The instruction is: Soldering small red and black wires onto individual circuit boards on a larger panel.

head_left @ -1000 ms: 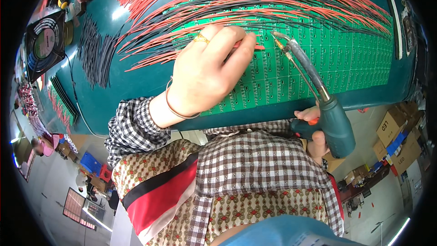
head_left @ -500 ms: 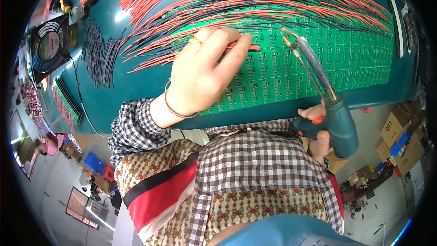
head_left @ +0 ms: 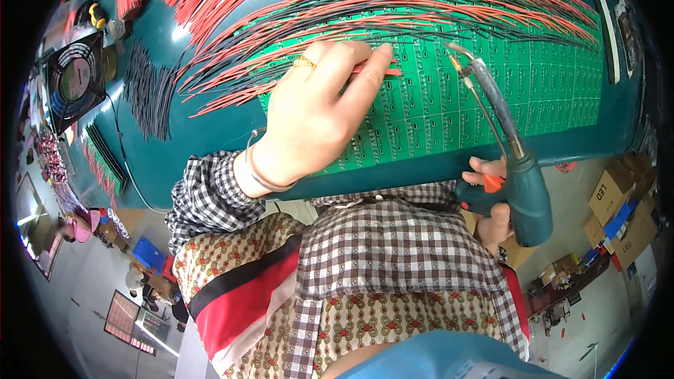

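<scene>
Over a sheet of green circuit boards, a worker's left hand closes on red wires while the right hand wraps the handle of a green soldering gun.

The hands are well apart, the left above the boards, the right at the bench's near edge; the left's fingertip pinch is partly hidden. Its palm-down arch apparently steadies the wires, their ends jutting rightward; the pistol grip likely keeps a finger near the orange trigger. The gun's long barrel runs away from the worker, leaning left, its bent tip pointing left over the boards; whether it touches them is unclear.
</scene>
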`<state>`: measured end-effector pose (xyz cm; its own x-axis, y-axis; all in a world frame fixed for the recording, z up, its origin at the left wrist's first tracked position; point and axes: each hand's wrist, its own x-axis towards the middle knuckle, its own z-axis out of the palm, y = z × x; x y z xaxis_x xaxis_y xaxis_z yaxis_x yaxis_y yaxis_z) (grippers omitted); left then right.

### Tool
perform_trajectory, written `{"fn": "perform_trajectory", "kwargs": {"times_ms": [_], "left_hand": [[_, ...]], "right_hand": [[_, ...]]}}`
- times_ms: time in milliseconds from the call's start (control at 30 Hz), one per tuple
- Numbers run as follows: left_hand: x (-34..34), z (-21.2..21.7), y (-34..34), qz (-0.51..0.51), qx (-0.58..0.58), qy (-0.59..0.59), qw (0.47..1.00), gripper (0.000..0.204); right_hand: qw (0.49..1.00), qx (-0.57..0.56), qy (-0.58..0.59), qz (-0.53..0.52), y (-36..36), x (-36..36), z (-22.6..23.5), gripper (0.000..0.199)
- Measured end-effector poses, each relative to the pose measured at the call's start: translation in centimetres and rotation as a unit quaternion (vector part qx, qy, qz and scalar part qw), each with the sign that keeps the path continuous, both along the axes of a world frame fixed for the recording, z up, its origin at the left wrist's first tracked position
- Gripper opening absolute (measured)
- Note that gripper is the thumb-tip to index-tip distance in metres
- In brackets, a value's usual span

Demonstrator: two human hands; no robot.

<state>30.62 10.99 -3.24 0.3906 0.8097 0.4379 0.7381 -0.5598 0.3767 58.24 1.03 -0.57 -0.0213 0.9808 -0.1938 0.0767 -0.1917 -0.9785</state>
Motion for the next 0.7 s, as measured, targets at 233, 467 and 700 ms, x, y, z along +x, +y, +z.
{"fn": "perform_trajectory", "kwargs": {"times_ms": [233,467,700], "left_hand": [[-0.3,-0.1,-0.1,-0.024,-0.001,0.037,0.999,0.042],[0.1,-0.3,-0.2,-0.009,0.023,0.027,0.999,0.041],[-0.1,-0.1,-0.2,0.000,0.014,0.010,1.000,0.042]], "right_hand": [[0.999,-0.036,-0.007,-0.003,0.2,-0.5,0.7,0.083],[0.998,-0.048,-0.020,0.022,0.3,-0.5,1.0,0.083],[0.997,-0.073,-0.012,0.024,0.4,-0.6,1.3,0.074]]}}
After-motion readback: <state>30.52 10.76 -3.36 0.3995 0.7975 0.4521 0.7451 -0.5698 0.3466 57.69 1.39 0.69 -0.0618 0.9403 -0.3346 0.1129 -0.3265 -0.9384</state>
